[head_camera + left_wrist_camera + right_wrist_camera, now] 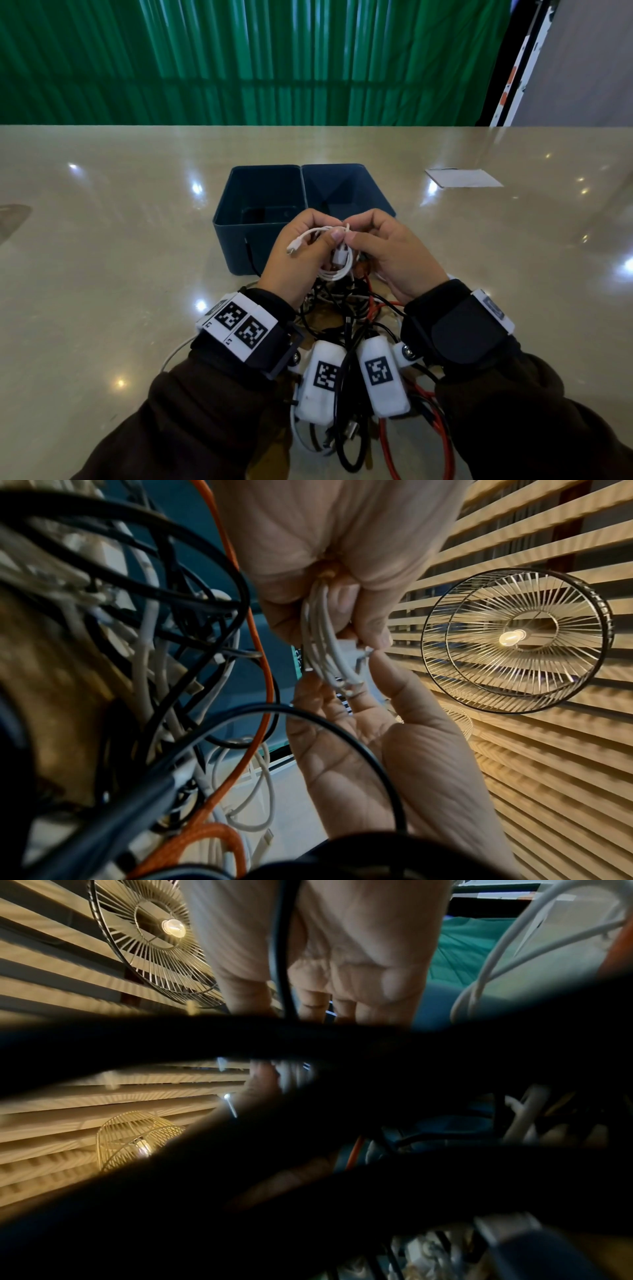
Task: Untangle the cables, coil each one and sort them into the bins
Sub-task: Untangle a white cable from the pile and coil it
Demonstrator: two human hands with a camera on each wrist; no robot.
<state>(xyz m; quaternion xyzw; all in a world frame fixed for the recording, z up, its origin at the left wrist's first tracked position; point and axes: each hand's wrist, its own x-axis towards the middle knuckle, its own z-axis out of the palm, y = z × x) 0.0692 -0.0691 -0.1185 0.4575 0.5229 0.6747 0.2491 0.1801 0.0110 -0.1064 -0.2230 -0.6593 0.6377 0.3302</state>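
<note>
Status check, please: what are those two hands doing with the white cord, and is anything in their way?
Left hand and right hand both pinch the coiled white cable. Held over the tangle, before the blue bins. Black cable loops block the right wrist view.

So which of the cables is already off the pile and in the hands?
The white cable: coiled, pinched between left hand and right hand. Black and red ones lie tangled on the table.

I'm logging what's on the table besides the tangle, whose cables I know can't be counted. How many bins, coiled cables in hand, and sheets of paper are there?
Blue bins: 2, left bin and right bin
Coiled white cable held by left hand and right hand: 1
White paper: 1
Total: 4
</note>
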